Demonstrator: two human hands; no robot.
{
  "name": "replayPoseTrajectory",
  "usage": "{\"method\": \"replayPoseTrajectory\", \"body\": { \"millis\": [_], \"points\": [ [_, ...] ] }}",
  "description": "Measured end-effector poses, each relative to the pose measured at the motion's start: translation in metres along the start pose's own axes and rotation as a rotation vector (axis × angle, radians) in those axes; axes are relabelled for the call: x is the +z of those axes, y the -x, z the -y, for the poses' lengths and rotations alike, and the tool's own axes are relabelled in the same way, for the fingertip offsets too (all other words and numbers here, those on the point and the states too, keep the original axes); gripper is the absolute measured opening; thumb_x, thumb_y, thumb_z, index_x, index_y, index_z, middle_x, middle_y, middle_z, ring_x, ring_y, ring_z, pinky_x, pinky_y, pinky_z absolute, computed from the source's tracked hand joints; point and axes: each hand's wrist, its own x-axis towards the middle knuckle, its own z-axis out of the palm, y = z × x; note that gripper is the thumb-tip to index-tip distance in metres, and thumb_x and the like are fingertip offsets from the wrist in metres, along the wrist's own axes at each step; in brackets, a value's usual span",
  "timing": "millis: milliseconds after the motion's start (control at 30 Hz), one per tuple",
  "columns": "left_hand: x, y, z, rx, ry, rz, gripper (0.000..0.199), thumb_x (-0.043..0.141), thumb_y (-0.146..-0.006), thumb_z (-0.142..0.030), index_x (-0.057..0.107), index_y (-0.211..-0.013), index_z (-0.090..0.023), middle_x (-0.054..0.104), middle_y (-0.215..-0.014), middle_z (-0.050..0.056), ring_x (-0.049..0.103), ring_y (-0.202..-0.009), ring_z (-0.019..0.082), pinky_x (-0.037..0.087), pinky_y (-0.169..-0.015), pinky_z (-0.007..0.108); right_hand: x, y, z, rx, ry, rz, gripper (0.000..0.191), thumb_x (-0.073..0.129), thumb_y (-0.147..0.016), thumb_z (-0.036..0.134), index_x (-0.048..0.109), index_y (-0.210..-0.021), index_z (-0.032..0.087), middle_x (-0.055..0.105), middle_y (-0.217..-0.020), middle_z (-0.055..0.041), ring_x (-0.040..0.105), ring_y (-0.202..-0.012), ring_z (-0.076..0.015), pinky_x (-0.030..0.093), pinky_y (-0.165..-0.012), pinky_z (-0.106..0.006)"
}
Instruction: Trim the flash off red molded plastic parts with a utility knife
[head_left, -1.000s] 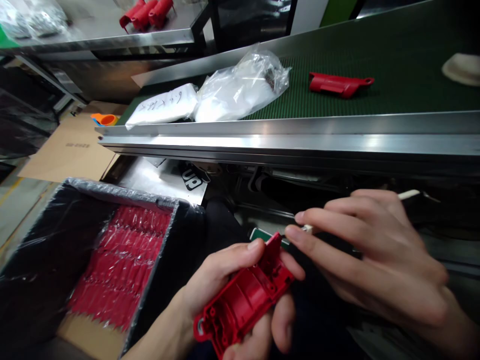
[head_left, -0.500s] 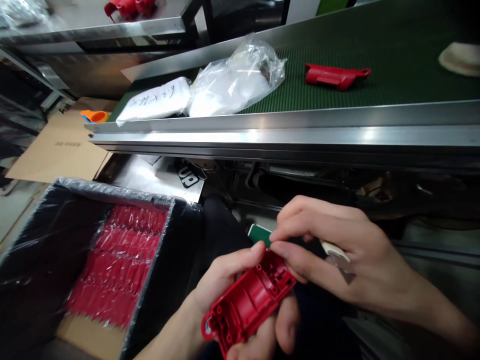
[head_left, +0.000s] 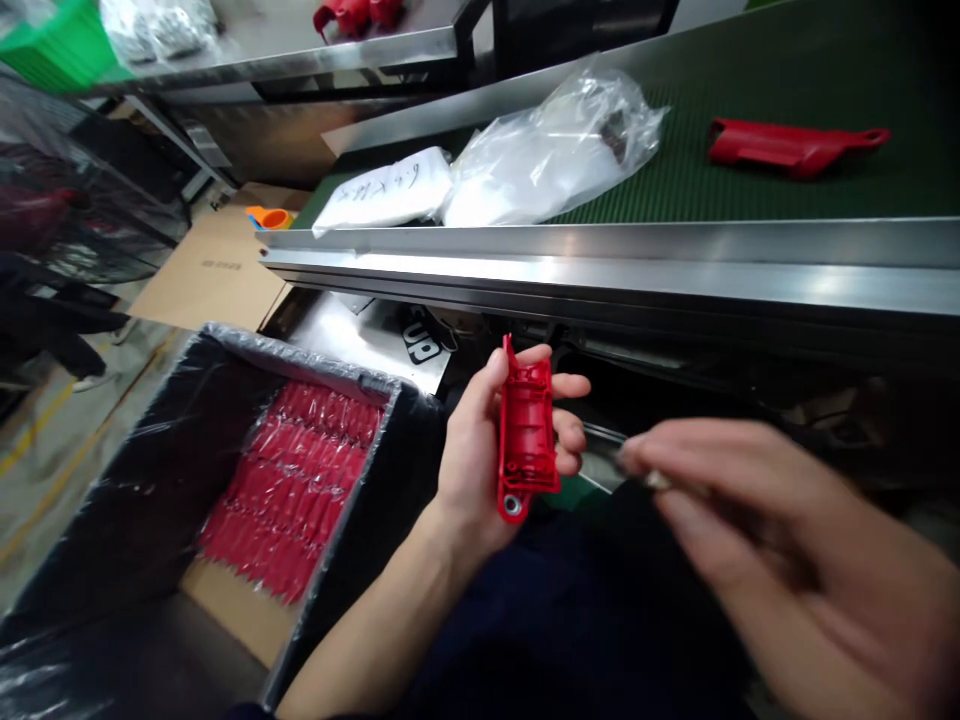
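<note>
My left hand (head_left: pixel 472 455) grips a red plastic housing half (head_left: pixel 529 420), its hollow, ribbed inside facing me. A metal-lined eyelet shows at the housing's lower end. To the right, apart from the housing, my right hand (head_left: pixel 765 530) is closed around a small trimming knife (head_left: pixel 657 481) with a pale handle. Motion blurs this hand and the knife's tip. Another red housing part (head_left: pixel 795 148) lies on the green conveyor belt (head_left: pixel 682 185).
At left stands a lined box (head_left: pixel 176 420) holding rows of wrapped red parts (head_left: pixel 300 480). White plastic-wrapped packs (head_left: pixel 540 160) rest on the conveyor, behind its metal rail (head_left: pixel 600 245). Flat cardboard (head_left: pixel 217 265) lies beyond the box. A person's legs (head_left: pixel 60 325) show at far left.
My right hand has come away from the housing, moving right and bringing the knife point forward. My left hand has turned the housing more upright and raised it. The view has swung left.
</note>
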Motion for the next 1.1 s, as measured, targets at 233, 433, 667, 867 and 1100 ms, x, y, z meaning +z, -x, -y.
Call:
{"method": "replayPoseTrajectory", "body": {
  "millis": [233,433,667,867,1100],
  "points": [
    [0.009,0.0,-0.003,0.092,-0.003,-0.013,0.035,0.034,-0.1,-0.038,0.058,-0.108,-0.015,0.068,-0.083,0.007,0.058,-0.055,0.011,0.049,-0.047,0.019,0.011,0.007,0.004,-0.29,0.146,0.261,0.042,0.054,-0.088,-0.001,0.061,-0.126,0.014,0.061,-0.118,-0.0118,0.056,-0.108,-0.02,0.045,-0.084,-0.035],
    [0.011,-0.001,-0.005,0.134,-0.038,-0.001,0.034,0.036,-0.1,-0.04,0.058,-0.11,-0.016,0.066,-0.083,0.006,0.055,-0.056,0.01,0.047,-0.047,0.018,0.009,0.005,0.005,-0.287,0.166,0.22,0.035,0.053,-0.089,0.001,0.066,-0.12,0.012,0.064,-0.11,-0.0124,0.057,-0.101,-0.0196,0.044,-0.082,-0.035],
    [0.013,-0.001,-0.006,0.158,-0.084,0.003,0.035,0.034,-0.101,-0.04,0.057,-0.111,-0.016,0.064,-0.083,0.004,0.054,-0.055,0.01,0.047,-0.046,0.018,0.012,-0.001,0.004,-0.321,0.169,0.187,0.032,0.055,-0.088,-0.001,0.067,-0.116,0.008,0.065,-0.105,-0.0145,0.059,-0.095,-0.0197,0.045,-0.076,-0.034],
    [0.014,0.0,-0.004,0.142,-0.09,-0.009,0.034,0.035,-0.1,-0.039,0.056,-0.111,-0.016,0.064,-0.083,0.005,0.054,-0.055,0.01,0.047,-0.046,0.018,0.011,0.001,0.002,-0.321,0.133,0.151,0.032,0.057,-0.086,-0.003,0.067,-0.114,0.007,0.065,-0.104,-0.0149,0.058,-0.096,-0.0204,0.046,-0.077,-0.036],
    [0.016,-0.004,-0.005,0.146,-0.132,-0.044,0.033,0.036,-0.099,-0.039,0.057,-0.113,-0.016,0.064,-0.083,0.005,0.053,-0.054,0.01,0.045,-0.046,0.019,0.01,0.0,-0.001,-0.338,0.153,0.119,0.035,0.056,-0.084,-0.001,0.067,-0.116,0.01,0.067,-0.105,-0.0151,0.063,-0.095,-0.0223,0.051,-0.075,-0.037]
  ]
}}
